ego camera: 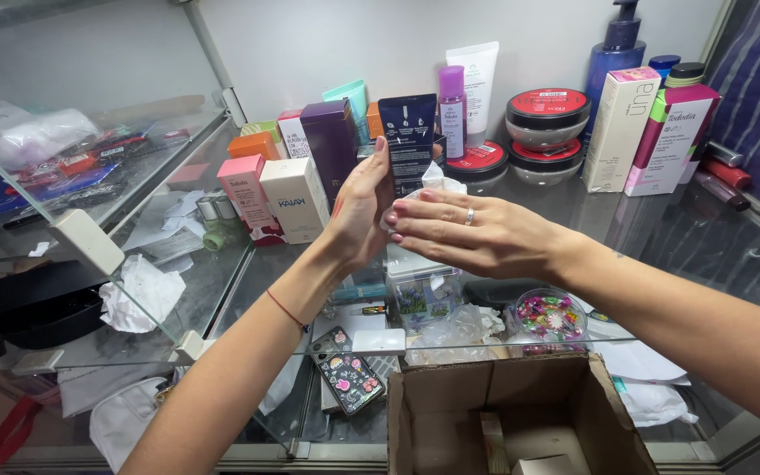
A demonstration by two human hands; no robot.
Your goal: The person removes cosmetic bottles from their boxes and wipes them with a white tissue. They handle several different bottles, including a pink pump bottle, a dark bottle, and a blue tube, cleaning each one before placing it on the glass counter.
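Observation:
My left hand (358,215) holds a dark navy tube (407,141) upright above the glass shelf (661,237), fingers wrapped around its lower part. My right hand (464,233), with a ring on one finger, lies flat across in front of it and presses a white tissue or cloth (437,183) against the tube's base. Most of the cloth is hidden by both hands. A thin red string is tied around my left wrist.
Cosmetic boxes (292,198), round red-lidded jars (547,114), bottles and tubes crowd the shelf's back. An open cardboard box (521,422) sits below at the front. Under the glass lie a stickered phone (347,380), a bowl of beads (549,315) and crumpled paper (141,290).

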